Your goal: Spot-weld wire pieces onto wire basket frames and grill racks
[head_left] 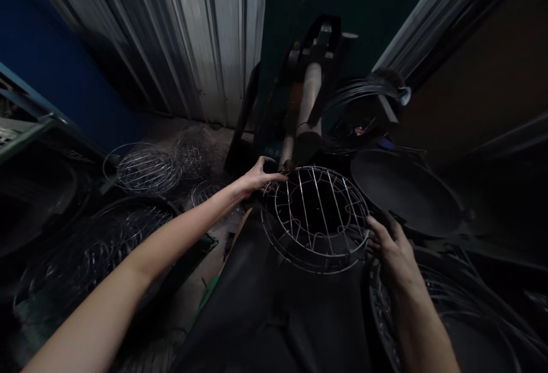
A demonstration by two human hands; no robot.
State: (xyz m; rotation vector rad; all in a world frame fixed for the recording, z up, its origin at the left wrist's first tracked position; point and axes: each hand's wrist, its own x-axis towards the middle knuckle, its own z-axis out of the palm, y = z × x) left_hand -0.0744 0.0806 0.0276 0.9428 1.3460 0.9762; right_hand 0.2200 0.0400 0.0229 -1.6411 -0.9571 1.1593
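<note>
A round wire rack (pixel 324 204) with parallel bars and bent wire pieces beneath is held over the dark apron on my lap. My left hand (pixel 259 177) grips its far left rim, thumb stretched along the wire. On the right rim, my right hand (pixel 389 241) is closed with the thumb on top; its other fingers are partly hidden below. The rack's far left edge lies right by the lower tip of a machine's arm (pixel 309 99); whether they touch I cannot tell.
Wire racks (pixel 148 168) lie piled on the floor at left. Nearer, a dark tub (pixel 98 241) holds bent wire pieces. A round dark pan-like tray (pixel 406 190) and a wire coil (pixel 363 90) are at right. A container with wire rings (pixel 454 293) stands beside my right arm.
</note>
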